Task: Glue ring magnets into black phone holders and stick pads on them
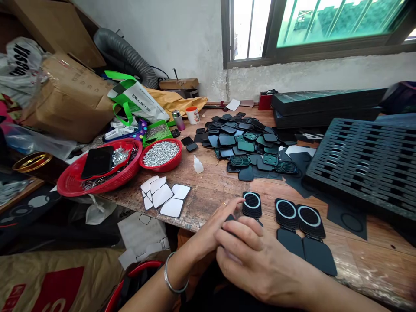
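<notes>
My left hand (224, 211) stretches one finger to the edge of a black hinged panel with a pale ring (251, 203). My right hand (247, 255) is closed in front of it, its fingers curled together. A dark, smooth piece (229, 218) shows between the two hands, mostly covered by fingers. Its kind is hidden. Right of my hands lie two more opened hinged panels with pale rings (299, 214), their plain black halves (305, 249) toward me. White rounded cards (162, 196) lie left of my hands, and a small white dropper bottle (198, 165) stands behind them.
A pile of black cases (240, 138) spreads at the back. A slotted black foam tray (364, 164) stands at right. Left are a red basket (100, 184) with a phone, a red bowl of small metal parts (162, 154), a flask (177, 120) and a mug (193, 115).
</notes>
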The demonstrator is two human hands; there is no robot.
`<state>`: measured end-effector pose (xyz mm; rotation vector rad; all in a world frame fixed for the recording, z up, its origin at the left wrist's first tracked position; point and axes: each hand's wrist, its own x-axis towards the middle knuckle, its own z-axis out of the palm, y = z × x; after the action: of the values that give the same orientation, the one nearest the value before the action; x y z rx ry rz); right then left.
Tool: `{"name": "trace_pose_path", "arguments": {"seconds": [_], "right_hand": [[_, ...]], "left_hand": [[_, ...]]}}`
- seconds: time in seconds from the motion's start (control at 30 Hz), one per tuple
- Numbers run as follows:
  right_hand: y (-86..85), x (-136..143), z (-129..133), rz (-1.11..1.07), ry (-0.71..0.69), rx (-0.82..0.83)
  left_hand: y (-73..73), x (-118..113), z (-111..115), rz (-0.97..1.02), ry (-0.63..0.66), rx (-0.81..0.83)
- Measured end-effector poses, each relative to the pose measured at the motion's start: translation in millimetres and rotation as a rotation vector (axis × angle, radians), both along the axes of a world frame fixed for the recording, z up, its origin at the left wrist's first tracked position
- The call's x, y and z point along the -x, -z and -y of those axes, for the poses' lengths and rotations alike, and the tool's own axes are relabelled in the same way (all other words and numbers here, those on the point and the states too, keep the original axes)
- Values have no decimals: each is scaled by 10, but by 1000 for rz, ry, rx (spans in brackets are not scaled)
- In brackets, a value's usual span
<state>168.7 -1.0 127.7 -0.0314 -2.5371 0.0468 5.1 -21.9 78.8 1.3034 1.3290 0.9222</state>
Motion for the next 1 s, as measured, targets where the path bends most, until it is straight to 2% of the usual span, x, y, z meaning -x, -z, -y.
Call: {"name": "trace_pose_path", "arguments": {"seconds": [0.1,0.2,0.3,0.37,0.47,0.57,0.67,0.77,0.9,1.0], "right_hand": [[3,-122,-59,-46,-19,-49],[16,-331,-93,-55,-2,-38],[14,-579,-108,-127,137,67],[3,-694,-133,-285,346,250],[13,-731,-230,-508,691,632],[110,-687,-389,-601,853,1043],[273,-665,-541,-639,800,1421],[420,-657,-627,-656,682,1694],[552,-609,-651,-637,560,1868],[620,-546,-631,-623,519,1957]], "left_hand": [[95,37,-63,-80,39,0],[139,136,-203,-111,137,54],[126,219,-315,-141,169,81],[118,179,-319,-228,140,14],[153,-54,-228,-451,133,-145],[233,-318,-130,-628,76,-197],[298,-405,-97,-701,16,-199],[324,-298,-105,-645,-32,-173],[330,-18,-129,-447,-142,-71],[307,186,-141,-210,-164,75]]}}
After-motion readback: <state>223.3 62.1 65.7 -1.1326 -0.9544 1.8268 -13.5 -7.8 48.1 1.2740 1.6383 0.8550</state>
